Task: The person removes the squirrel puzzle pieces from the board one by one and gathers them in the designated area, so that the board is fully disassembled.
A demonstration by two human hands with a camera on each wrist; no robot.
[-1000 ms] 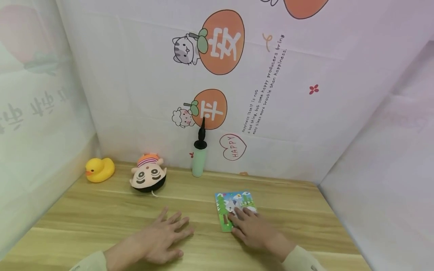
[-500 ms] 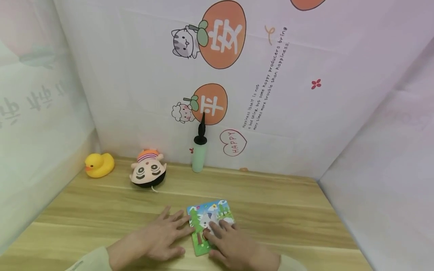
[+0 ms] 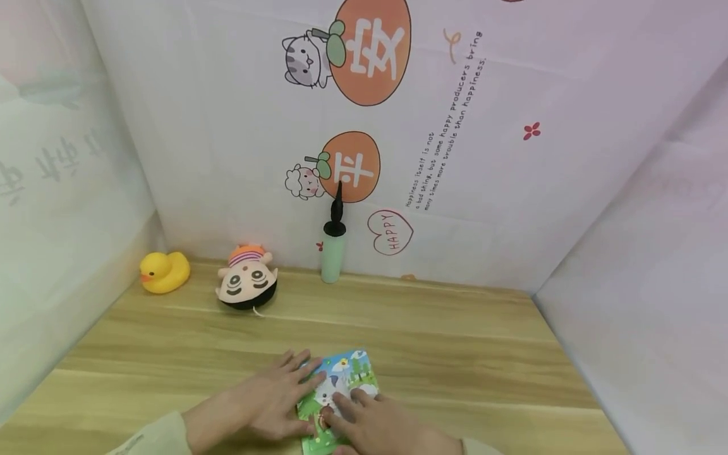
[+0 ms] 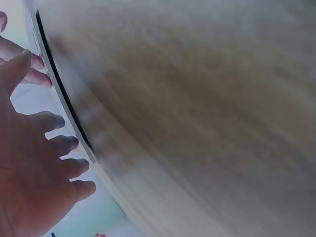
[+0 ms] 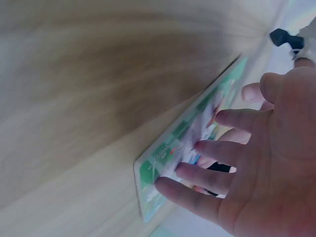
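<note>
The small, thin, rectangular picture-puzzle board (image 3: 335, 395), printed with green trees, blue sky and a grey-white animal, lies flat on the pale wood-grain tabletop (image 3: 455, 354) at the near edge, about 6 o'clock from the table's middle. Its long axis runs from about 7 o'clock to 1 o'clock, slightly skewed.

Both hands are on it. The right hand (image 3: 375, 423) lies over the board's near half, fingers straight and spread, pressing flat on the glossy printed face; the board reaches away from it toward 12 o'clock. The left hand (image 3: 267, 404) lies flat on the tabletop at the board's 9 o'clock, fingers relaxed and apart, tips touching the board's left edge. Neither hand curls round anything.

Along the back wall, well apart from the hands: a smooth yellow rubber duck (image 3: 163, 272) at 10 o'clock, a soft round plush doll head (image 3: 247, 285) just right of it, and an upright pale-green cylindrical hand pump with a black nozzle (image 3: 333, 249) near 12 o'clock.
</note>
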